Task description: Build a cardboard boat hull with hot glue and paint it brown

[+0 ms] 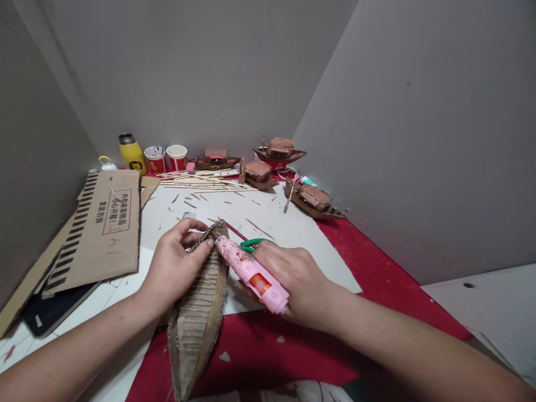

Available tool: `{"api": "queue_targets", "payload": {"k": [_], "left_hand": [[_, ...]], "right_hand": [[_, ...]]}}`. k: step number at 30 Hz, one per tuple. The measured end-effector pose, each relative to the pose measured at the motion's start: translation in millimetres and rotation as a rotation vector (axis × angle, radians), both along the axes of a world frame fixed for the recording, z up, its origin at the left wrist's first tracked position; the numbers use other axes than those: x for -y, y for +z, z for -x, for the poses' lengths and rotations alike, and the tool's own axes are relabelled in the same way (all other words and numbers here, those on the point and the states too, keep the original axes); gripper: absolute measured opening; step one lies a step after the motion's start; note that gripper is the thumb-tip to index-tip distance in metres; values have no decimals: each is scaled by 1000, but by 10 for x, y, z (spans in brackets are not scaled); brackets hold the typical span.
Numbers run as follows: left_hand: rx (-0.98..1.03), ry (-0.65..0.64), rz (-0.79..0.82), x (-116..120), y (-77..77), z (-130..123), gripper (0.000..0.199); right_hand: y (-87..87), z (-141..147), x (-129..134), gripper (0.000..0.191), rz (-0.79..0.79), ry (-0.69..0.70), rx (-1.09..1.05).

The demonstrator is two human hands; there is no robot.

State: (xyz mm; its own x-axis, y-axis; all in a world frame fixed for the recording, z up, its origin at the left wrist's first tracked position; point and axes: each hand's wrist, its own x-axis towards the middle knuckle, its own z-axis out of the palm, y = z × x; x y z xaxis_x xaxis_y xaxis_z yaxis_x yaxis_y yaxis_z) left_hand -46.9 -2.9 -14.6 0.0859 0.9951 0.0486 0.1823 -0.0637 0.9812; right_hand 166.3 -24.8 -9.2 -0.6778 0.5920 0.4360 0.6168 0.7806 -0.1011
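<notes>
My left hand (178,261) pinches the cardboard boat (200,315) just beside the glue gun (243,267) my right hand (298,276) grips; if it's hot, a slip could burn me.

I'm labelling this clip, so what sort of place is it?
Probably a craft workspace: model boats and thin sticks sit toward the back, while the right hand holds a pink glue gun by an unfinished-looking cardboard boat.

The flat brown cardboard (97,234) has black Chinese words on it. 1 line says "小心开箱!"
</notes>
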Motion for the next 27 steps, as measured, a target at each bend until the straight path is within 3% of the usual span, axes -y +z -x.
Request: {"api": "queue_targets", "payload": {"k": [7, 16, 27], "left_hand": [[-16, 8, -16, 16, 5, 22, 22], [-26, 6, -10, 20, -6, 13, 21], [-8, 45, -89, -12, -3, 10, 16]], "right_hand": [[-26, -15, 22, 10, -15, -39, -51], [32, 16, 46, 22, -34, -49, -163], [-18, 13, 58, 19, -27, -56, -140]]}}
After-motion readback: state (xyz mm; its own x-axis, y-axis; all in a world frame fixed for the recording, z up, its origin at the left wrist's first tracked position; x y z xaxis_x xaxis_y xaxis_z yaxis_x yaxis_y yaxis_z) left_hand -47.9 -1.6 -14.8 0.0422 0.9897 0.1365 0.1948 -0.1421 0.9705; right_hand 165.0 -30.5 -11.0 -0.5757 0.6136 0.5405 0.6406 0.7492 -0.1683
